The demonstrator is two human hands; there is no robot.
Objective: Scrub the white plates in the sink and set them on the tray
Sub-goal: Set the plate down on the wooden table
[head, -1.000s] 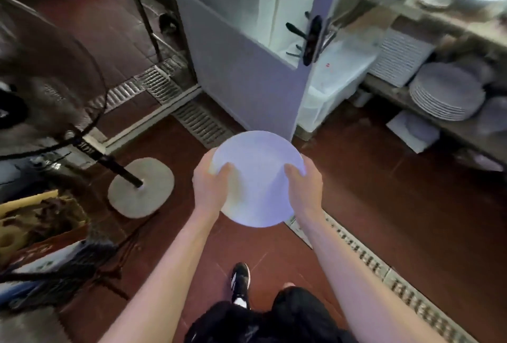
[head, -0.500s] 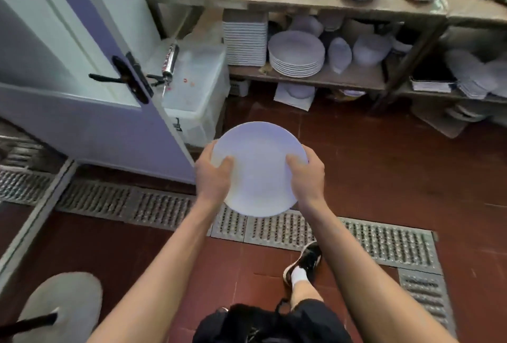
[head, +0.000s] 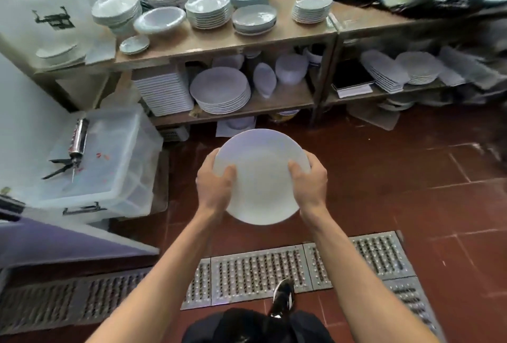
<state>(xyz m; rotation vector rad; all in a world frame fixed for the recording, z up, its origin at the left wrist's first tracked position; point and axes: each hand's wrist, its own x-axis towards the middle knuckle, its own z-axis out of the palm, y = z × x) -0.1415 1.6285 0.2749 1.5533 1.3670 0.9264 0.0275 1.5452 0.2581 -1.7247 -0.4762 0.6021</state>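
Note:
I carry one round white plate (head: 262,175) in front of me at about waist height, over the red tiled floor. My left hand (head: 215,183) grips its left rim, thumb on the top face. My right hand (head: 308,180) grips the right rim the same way. The plate is held nearly flat, tilted slightly toward me. No sink and no tray are in view.
A wooden shelf unit (head: 247,41) ahead holds several stacks of white plates (head: 222,91) and bowls on two levels. A clear plastic box (head: 109,161) with a caulking gun (head: 75,145) sits at the left. A metal floor drain grate (head: 260,274) runs under my feet.
My view has swung right from the door and fan toward the shelves and come closer to them. Both hands keep the same grip on the plate.

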